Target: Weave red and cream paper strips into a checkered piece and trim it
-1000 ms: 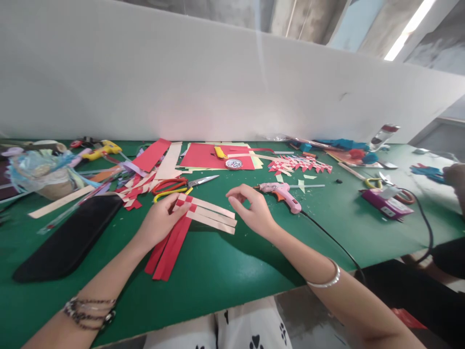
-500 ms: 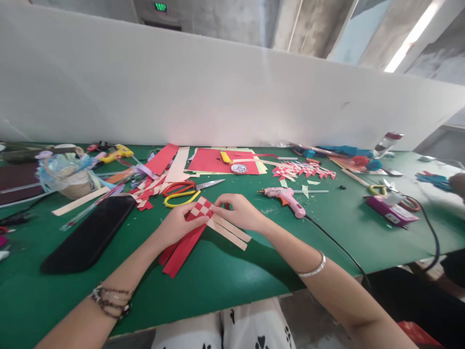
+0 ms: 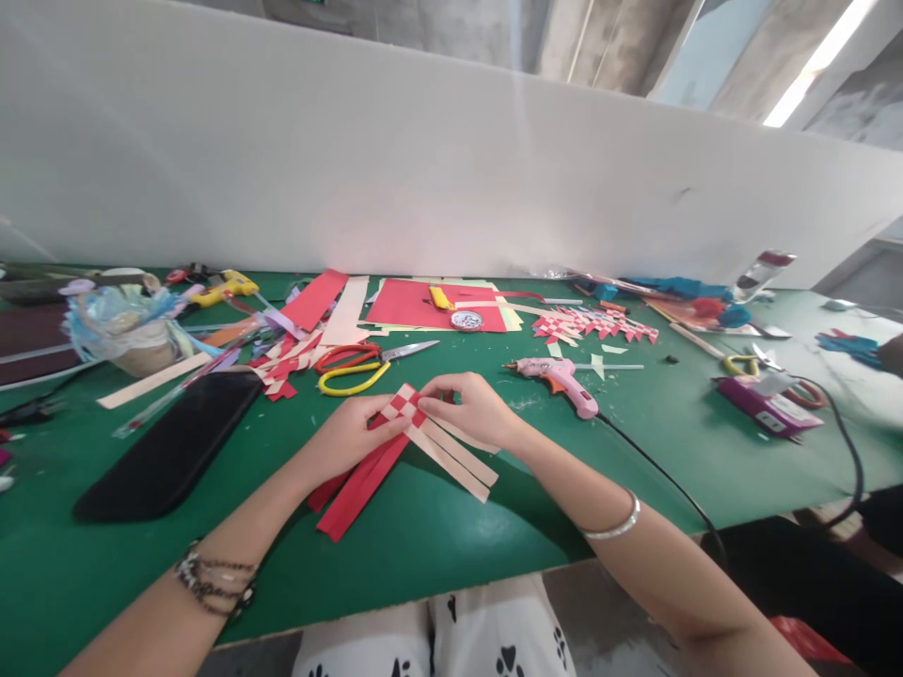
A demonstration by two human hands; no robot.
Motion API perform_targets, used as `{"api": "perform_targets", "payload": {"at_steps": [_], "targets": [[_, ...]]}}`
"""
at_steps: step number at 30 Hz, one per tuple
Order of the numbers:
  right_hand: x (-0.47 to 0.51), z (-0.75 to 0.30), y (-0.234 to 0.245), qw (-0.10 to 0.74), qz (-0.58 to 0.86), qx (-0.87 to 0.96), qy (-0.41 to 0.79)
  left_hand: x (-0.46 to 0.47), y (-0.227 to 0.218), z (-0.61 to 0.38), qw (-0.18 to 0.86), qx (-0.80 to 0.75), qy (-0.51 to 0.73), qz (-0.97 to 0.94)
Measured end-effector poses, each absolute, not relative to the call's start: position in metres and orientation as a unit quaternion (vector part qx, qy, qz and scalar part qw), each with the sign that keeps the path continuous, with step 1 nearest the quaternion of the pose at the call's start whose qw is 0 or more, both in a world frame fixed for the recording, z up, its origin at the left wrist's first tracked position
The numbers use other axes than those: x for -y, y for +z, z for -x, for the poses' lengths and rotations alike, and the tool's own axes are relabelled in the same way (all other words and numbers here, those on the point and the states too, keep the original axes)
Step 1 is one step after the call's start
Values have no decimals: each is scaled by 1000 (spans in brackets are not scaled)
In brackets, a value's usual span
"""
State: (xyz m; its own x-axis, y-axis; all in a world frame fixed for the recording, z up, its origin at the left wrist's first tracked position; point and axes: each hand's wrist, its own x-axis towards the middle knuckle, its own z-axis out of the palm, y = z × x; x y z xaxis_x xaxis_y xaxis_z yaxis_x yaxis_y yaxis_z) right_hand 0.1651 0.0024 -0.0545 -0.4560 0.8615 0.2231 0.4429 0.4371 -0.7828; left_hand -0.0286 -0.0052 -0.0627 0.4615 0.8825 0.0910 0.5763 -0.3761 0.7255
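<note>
Scissors (image 3: 367, 365), pink glue gun (image 3: 561, 379) (corded), black case (image 3: 169, 446) — green table (image 3: 437, 536).

Woven paper strips (image 3: 402, 410), red and beige, on green table

Checkered woven patch is sitting at the top end; red strips are trailing down-left, beige strips are fanning down-right, all lying flat near the table's front edge.
</note>
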Motion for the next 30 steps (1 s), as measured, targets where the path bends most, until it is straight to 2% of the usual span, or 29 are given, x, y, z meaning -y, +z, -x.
{"api": "perform_targets", "payload": {"at_steps": [11,16,20,30], "targets": [[-1,-166,-55,335,409,790,311,8,-60,27,308,-453,245,-800],[1,-165,-53,319,404,817,260,9,-61,28,313,-447,242,-802],[2,-165,-52,305,355,838,279,10,-62,27,334,-443,230,-800],[3,-165,-54,317,346,838,279,9,-64,30,369,-432,219,-793]]}}
